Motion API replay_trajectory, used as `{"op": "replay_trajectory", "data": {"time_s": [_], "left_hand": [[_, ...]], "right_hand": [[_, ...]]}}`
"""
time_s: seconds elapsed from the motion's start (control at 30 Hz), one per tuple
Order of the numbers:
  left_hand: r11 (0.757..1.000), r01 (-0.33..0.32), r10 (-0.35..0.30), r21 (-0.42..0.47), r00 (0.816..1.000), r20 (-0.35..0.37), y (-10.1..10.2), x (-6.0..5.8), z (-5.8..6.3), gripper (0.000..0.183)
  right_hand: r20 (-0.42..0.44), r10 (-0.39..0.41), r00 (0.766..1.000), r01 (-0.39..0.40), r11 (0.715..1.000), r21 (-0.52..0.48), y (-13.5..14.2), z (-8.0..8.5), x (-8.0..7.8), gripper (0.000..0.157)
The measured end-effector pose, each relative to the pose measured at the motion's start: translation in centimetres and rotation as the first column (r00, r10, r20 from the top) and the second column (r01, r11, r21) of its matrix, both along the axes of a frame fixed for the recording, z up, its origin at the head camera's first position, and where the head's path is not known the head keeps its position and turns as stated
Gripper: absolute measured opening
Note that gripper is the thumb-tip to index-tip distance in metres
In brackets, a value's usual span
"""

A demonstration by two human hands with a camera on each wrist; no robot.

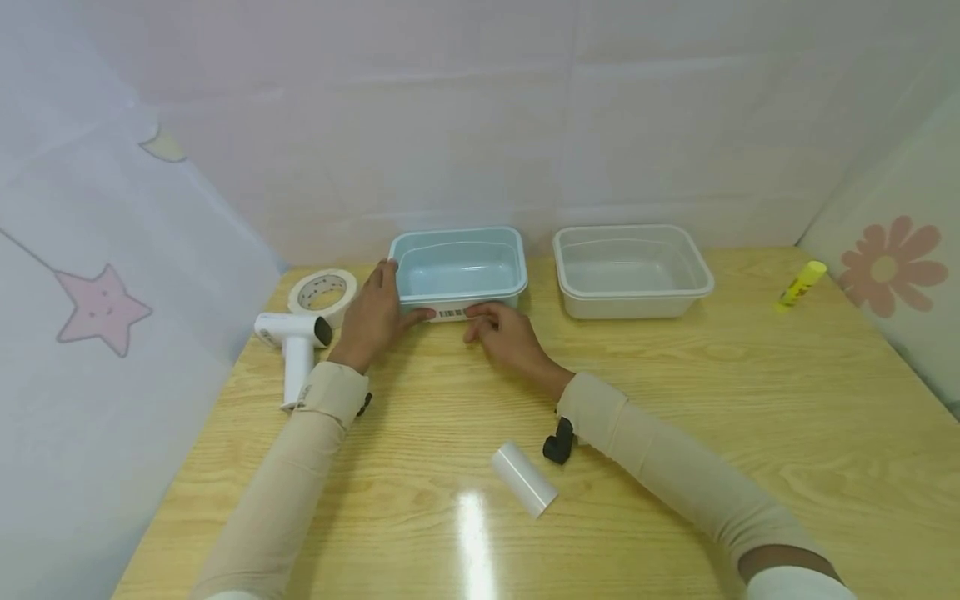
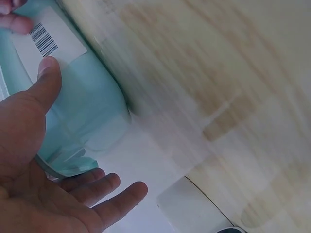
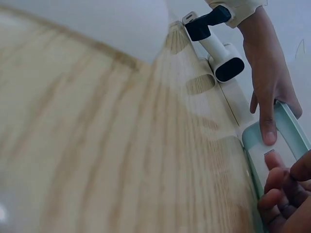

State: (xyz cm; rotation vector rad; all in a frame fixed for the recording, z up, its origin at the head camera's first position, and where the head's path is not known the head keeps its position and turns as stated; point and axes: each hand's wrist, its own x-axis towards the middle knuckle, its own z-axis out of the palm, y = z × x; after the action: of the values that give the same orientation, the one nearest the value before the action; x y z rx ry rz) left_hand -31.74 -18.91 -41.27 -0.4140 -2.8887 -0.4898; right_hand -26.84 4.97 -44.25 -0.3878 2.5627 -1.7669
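Two hands are at work on one light-blue plastic bin (image 1: 457,250), which we find at the back of the wood-grain table (image 1: 750,400), near the pale backdrop (image 1: 465,133). On its front wall we see a white barcode label (image 1: 452,313), with a hand at each end.

Our left hand (image 1: 373,315) straddles the bin's left corner: the thumb presses on the label beside the bars, while the fingers reach out along the end wall, fairly straight and apart, as the left wrist view shows. Our right hand (image 1: 513,340) has its fingers bent, with the index fingertip touching the label at its other end; we cannot tell whether the thumb and fingers also pinch the label's edge.

Just left of the left hand we have a roll of white tape (image 1: 297,293) and, in front of it, a white pistol-shaped scanner (image 1: 298,367) with a dark oval window, facing toward the bin's side. To the right of the blue bin, a little apart from it, we see a white plastic bin (image 1: 633,306) of similar shape. Well off to the right is a yellow glue stick (image 1: 801,286). Nearer us, a glossy white cylinder (image 1: 525,479) lies slantwise on the table.
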Motion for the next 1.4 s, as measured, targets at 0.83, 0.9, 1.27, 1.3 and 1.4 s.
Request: {"op": "replay_trajectory", "data": {"time_s": [0.83, 0.9, 1.27, 1.3, 1.4], "left_hand": [[0.999, 0.035, -0.035, 0.011, 0.999, -0.010, 0.2, 0.7, 0.1, 0.108], [0.999, 0.044, -0.044, 0.013, 0.999, -0.015, 0.4, 0.7, 0.1, 0.108], [0.997, 0.082, -0.081, 0.018, 0.996, -0.030, 1.1, 0.8, 0.2, 0.106], [0.997, 0.078, -0.078, 0.020, 0.997, -0.024, 1.1, 0.7, 0.2, 0.105], [0.997, 0.066, -0.066, 0.034, 0.998, -0.005, 1.1, 0.6, 0.3, 0.106]], "right_hand": [[0.298, 0.253, 0.921, -0.297, 0.948, 0.116, -1.5, 0.0, -1.1, 0.051], [0.308, 0.265, 0.914, -0.323, 0.934, 0.154, -1.7, 0.1, -1.1, 0.053], [0.330, 0.282, 0.901, -0.359, 0.912, 0.199, -0.5, 1.6, -0.8, 0.058], [0.327, 0.271, 0.905, -0.345, 0.919, 0.194, 0.0, 1.5, -0.8, 0.057], [0.332, 0.232, 0.914, -0.301, 0.938, 0.174, 1.9, 1.5, -0.7, 0.052]]}}
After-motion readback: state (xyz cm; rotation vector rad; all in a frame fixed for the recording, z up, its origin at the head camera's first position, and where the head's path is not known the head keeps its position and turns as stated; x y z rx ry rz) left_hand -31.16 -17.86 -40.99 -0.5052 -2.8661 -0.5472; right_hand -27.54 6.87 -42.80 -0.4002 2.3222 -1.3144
